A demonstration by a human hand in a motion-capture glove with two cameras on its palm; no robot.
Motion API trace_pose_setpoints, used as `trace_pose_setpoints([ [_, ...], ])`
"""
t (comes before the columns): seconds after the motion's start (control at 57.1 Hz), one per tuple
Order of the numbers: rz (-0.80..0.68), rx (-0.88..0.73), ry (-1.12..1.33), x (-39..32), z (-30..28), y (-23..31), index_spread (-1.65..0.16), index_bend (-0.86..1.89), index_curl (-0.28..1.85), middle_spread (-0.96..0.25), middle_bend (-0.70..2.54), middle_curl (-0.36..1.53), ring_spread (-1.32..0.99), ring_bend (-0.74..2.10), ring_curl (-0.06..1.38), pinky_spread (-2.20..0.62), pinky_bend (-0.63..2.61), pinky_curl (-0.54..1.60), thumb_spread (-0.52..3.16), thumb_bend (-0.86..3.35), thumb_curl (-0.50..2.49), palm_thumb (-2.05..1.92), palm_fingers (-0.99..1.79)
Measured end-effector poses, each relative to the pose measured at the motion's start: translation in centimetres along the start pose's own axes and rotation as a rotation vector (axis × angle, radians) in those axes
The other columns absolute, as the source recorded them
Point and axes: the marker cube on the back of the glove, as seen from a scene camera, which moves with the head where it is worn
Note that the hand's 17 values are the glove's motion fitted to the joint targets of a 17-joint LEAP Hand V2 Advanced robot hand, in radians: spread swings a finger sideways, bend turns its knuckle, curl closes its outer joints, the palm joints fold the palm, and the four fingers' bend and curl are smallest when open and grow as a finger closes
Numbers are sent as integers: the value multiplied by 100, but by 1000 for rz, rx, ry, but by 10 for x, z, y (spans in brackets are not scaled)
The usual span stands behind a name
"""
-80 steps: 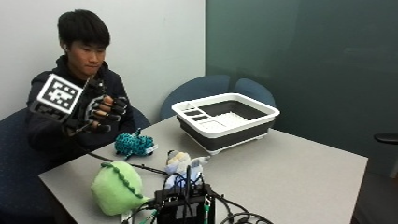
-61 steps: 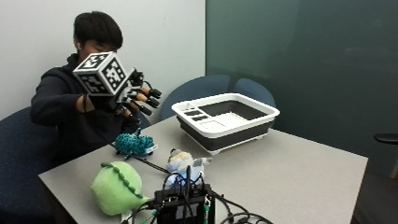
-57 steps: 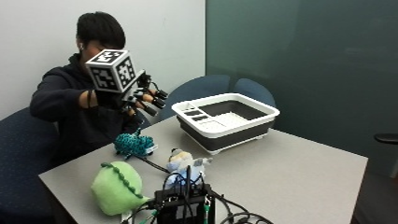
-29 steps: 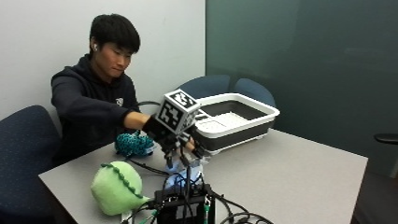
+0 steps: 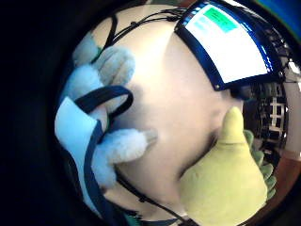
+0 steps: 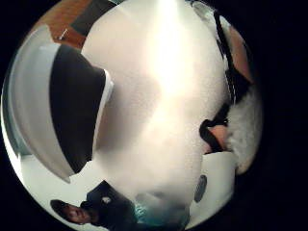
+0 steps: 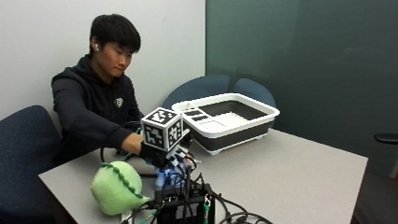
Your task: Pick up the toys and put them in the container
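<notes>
Outside view shows me the black-gloved right hand (image 7: pixel 163 156) low over the grey table (image 7: pixel 298 172), on a fluffy white-and-blue plush toy (image 5: pixel 101 141); I cannot tell its grip. Beside it lies a green plush toy (image 7: pixel 117 187), and the white-rimmed container (image 7: pixel 227 120) sits well apart.

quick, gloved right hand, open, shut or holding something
Gloved right hand: low over the grey table, close above a white and blue plush toy; whether the fingers have closed on it cannot be told.
</notes>
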Motion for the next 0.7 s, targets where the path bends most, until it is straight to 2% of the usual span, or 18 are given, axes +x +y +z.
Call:
trace_pose_setpoints([
  [0.105,-1,75,-3,-9,-27,11,-29,80,56,-13,42,11,-25,91,44,-37,112,39,109,31,59,77,84],
  [0.263,-67,213,-15,-41,-114,28,-28,94,73,-22,61,17,-35,94,49,-39,111,41,89,32,71,80,84],
  [0.385,-189,311,-139,-119,-182,44,-27,101,83,-26,73,22,-40,99,54,-40,112,44,74,33,79,80,82],
  [0.491,-238,285,-333,-155,-218,12,-26,104,91,-29,82,26,-42,103,58,-40,115,46,62,34,86,79,79],
  [0.526,-268,283,-338,-175,-217,7,-25,104,93,-30,85,28,-43,104,60,-40,116,47,58,34,88,78,77],
  [0.596,-422,312,-137,-241,-181,12,-25,106,97,-31,89,30,-44,106,62,-40,119,48,52,35,92,77,74],
  [0.701,-252,203,-291,-255,-172,-22,-24,107,103,-32,90,33,-45,109,66,-40,123,50,45,34,96,73,66],
])
